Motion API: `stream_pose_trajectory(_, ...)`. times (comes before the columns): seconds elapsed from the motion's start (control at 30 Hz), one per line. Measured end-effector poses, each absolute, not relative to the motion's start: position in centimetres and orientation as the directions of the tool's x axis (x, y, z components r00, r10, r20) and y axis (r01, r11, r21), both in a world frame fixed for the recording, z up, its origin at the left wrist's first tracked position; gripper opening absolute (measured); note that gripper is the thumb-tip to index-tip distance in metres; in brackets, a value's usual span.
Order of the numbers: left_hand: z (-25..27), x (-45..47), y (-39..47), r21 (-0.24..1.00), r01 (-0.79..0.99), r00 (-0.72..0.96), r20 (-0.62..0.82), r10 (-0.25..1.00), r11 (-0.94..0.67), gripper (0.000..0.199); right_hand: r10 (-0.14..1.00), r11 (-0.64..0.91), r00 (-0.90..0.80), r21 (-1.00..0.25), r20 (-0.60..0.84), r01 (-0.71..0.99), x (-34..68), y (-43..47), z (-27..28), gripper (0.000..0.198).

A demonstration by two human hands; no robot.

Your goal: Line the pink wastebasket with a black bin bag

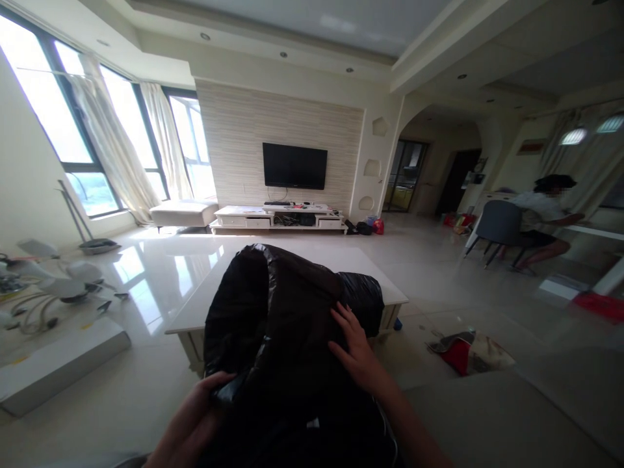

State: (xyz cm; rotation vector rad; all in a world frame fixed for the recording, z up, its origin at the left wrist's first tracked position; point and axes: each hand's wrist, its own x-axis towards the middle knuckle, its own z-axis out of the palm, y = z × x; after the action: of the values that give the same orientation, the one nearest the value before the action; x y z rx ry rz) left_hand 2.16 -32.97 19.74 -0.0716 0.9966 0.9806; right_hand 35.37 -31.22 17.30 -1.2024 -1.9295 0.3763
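Gripping a black plastic bag, the left hand is pinching a fold of its near edge.

The right hand is lying open and flat on the bag's right side, fingers spread, grip closed on nothing. The bag is bulging up in front of the near edge of the white table; a seated person is working far right.

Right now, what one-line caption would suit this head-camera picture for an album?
Two hands, left hand gripping and right hand resting flat, hold a black plastic bag before a white coffee table.
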Motion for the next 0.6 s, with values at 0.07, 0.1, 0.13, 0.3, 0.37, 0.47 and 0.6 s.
stream_pose_trajectory(0.07, 19.8, 2.2, -33.0, 0.331, -0.737, 0.190, -0.735, 0.651, 0.589, 0.019, 0.853, 0.479, -0.157, -0.627, 0.497, 0.615, 35.5, -30.8, 16.7, 0.064)
stream_pose_trajectory(0.1, 19.8, 2.2, -33.0, 0.330, -0.741, 0.189, -0.733, 0.653, 0.585, 0.018, 0.847, 0.476, -0.122, -0.636, 0.518, 0.607, 35.6, -30.7, 16.6, 0.062)
stream_pose_trajectory(0.13, 19.8, 2.3, -32.9, 0.337, -0.742, 0.179, -0.733, 0.656, 0.579, 0.018, 0.837, 0.477, -0.083, -0.647, 0.540, 0.595, 35.8, -30.8, 16.5, 0.059)
stream_pose_trajectory(0.3, 19.9, 3.8, -33.1, 0.553, -0.698, -0.059, -0.677, 0.733, 0.455, 0.019, 0.845, 0.444, 0.108, -0.801, 0.523, 0.402, 35.7, -32.1, 17.7, 0.041)
stream_pose_trajectory(0.37, 19.9, 4.8, -33.2, 0.693, -0.657, -0.229, -0.559, 0.797, 0.297, 0.031, 0.904, 0.392, 0.077, -0.885, 0.421, 0.251, 35.1, -32.6, 18.4, 0.037)
stream_pose_trajectory(0.47, 19.8, 6.1, -33.5, 0.798, -0.594, -0.397, -0.402, 0.825, 0.102, 0.045, 0.949, 0.316, -0.043, -0.940, 0.313, 0.131, 33.8, -32.9, 19.3, 0.035)
stream_pose_trajectory(0.6, 19.6, 7.6, -34.1, 0.824, -0.566, -0.435, -0.333, 0.837, 0.034, 0.050, 0.978, 0.204, 0.028, -0.978, 0.206, 0.048, 31.9, -32.5, 19.4, 0.040)
